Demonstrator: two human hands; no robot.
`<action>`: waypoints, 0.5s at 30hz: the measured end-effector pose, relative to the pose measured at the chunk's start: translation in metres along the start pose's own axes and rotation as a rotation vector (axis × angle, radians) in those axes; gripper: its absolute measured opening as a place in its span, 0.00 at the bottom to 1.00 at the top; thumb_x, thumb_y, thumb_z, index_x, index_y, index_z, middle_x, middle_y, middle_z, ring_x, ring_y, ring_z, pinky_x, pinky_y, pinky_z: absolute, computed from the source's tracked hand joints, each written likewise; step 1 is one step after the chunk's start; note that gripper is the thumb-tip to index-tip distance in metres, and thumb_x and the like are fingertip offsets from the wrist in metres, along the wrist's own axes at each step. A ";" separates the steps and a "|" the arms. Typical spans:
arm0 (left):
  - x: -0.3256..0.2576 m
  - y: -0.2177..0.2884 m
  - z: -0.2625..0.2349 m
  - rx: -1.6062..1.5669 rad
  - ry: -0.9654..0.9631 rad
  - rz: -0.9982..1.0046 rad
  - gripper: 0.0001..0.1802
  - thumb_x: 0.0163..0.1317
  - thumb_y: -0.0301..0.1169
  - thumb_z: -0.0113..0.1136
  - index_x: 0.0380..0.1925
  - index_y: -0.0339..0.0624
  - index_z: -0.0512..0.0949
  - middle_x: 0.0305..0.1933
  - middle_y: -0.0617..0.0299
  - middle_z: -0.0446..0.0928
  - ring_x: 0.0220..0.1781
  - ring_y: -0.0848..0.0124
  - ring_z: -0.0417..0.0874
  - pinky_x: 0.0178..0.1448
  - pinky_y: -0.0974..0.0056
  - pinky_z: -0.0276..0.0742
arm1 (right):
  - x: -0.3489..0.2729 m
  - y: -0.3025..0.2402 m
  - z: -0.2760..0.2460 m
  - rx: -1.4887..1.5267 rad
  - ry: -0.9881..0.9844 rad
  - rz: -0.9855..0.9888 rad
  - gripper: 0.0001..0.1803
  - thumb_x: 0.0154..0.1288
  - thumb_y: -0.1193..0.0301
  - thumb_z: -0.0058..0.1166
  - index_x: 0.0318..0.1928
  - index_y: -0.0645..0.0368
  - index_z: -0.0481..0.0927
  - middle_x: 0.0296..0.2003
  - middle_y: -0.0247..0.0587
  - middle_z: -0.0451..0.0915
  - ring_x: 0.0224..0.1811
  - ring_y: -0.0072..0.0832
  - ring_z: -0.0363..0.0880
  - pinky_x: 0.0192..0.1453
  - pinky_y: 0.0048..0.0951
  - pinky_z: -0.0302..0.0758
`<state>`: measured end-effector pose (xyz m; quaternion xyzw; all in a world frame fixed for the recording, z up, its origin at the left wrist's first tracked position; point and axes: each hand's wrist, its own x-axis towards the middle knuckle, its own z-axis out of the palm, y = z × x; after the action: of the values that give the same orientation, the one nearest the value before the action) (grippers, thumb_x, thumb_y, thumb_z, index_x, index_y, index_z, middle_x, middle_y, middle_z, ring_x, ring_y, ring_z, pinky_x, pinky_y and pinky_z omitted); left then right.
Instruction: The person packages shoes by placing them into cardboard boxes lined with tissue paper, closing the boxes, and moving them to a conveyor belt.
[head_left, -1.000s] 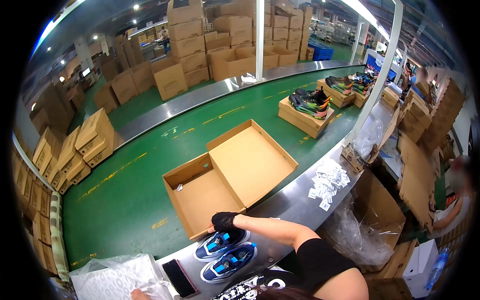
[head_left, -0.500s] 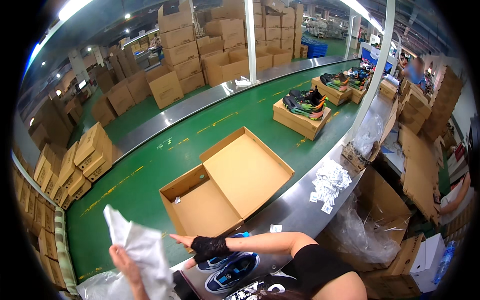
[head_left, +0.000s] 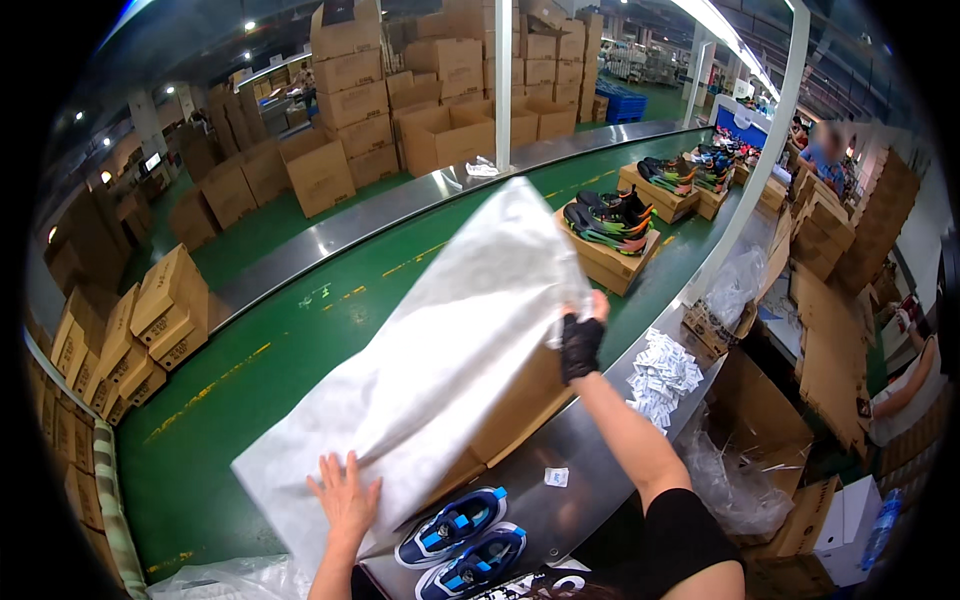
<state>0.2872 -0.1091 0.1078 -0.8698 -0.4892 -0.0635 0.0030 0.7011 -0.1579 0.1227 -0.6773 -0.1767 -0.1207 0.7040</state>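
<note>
A large sheet of white tissue paper is spread over the open cardboard shoe box, hiding most of it. My left hand lies on the sheet's near left part, palm down with fingers apart. At the right end, my right hand, in a black fingerless glove, is closed on the sheet's edge. The far end of the paper stands up in a peak. Just in front of the box, a pair of navy and light blue sneakers rests on the metal ledge. Beside them lies a small white packet.
A heap of white packets covers part of the metal ledge. Boxes topped with multicoloured shoes stand along the green conveyor belt. Closed shoe boxes are stacked at left. A large carton with clear plastic is at right.
The bunched tissue paper in my left hand has been opened out across the box. My right hand has moved from above the sneakers to the right and taken the sheet's edge. My left hand's fingers have spread.
</note>
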 end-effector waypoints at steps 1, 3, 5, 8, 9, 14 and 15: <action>0.000 -0.011 0.012 0.016 0.009 -0.063 0.36 0.51 0.47 0.54 0.58 0.43 0.58 0.61 0.42 0.54 0.65 0.49 0.49 0.61 0.37 0.41 | 0.023 0.027 -0.015 0.033 0.086 0.061 0.29 0.48 0.79 0.55 0.52 0.63 0.61 0.45 0.45 0.68 0.46 0.33 0.68 0.54 0.28 0.63; -0.010 -0.043 0.027 0.066 0.029 -0.222 0.38 0.51 0.49 0.53 0.59 0.44 0.56 0.62 0.42 0.52 0.66 0.49 0.48 0.61 0.36 0.41 | 0.037 0.019 -0.038 0.044 0.200 0.122 0.27 0.48 0.76 0.56 0.50 0.64 0.63 0.43 0.46 0.70 0.44 0.34 0.69 0.52 0.29 0.64; -0.013 -0.055 0.033 -0.056 0.091 -0.424 0.40 0.51 0.52 0.53 0.60 0.45 0.53 0.62 0.41 0.51 0.66 0.48 0.48 0.61 0.36 0.42 | 0.067 0.076 -0.076 -0.138 0.187 0.120 0.35 0.47 0.66 0.60 0.54 0.66 0.60 0.48 0.52 0.68 0.49 0.38 0.67 0.55 0.31 0.62; -0.034 -0.142 0.094 -0.354 0.183 -0.708 0.46 0.48 0.58 0.52 0.62 0.46 0.49 0.63 0.41 0.49 0.64 0.48 0.52 0.60 0.37 0.47 | 0.063 0.070 -0.096 -0.376 -0.054 0.279 0.50 0.48 0.53 0.57 0.63 0.63 0.45 0.59 0.60 0.54 0.63 0.47 0.51 0.63 0.35 0.52; -0.037 -0.162 0.115 -0.489 0.211 -0.782 0.48 0.47 0.61 0.51 0.62 0.46 0.48 0.63 0.41 0.48 0.63 0.48 0.53 0.59 0.37 0.48 | 0.057 0.062 -0.101 -0.488 0.027 0.110 0.50 0.48 0.53 0.57 0.62 0.63 0.44 0.59 0.61 0.53 0.62 0.50 0.51 0.62 0.39 0.52; -0.022 -0.092 0.056 -1.408 -0.229 -1.082 0.51 0.42 0.68 0.49 0.61 0.48 0.52 0.60 0.43 0.55 0.57 0.52 0.62 0.53 0.40 0.59 | -0.044 0.007 -0.108 -0.674 -0.444 -0.757 0.25 0.49 0.62 0.53 0.48 0.56 0.67 0.47 0.50 0.64 0.50 0.42 0.61 0.51 0.41 0.60; -0.021 -0.090 0.067 -1.460 -0.206 -1.059 0.51 0.41 0.69 0.49 0.60 0.48 0.54 0.59 0.44 0.57 0.55 0.52 0.63 0.51 0.40 0.61 | -0.076 -0.018 -0.105 -0.620 -0.803 -0.854 0.17 0.49 0.65 0.51 0.41 0.54 0.73 0.36 0.44 0.72 0.40 0.35 0.70 0.43 0.36 0.67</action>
<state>0.2067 -0.0755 0.0337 -0.3181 -0.6611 -0.2728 -0.6224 0.6335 -0.2691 0.1060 -0.7112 -0.6354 -0.1724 0.2464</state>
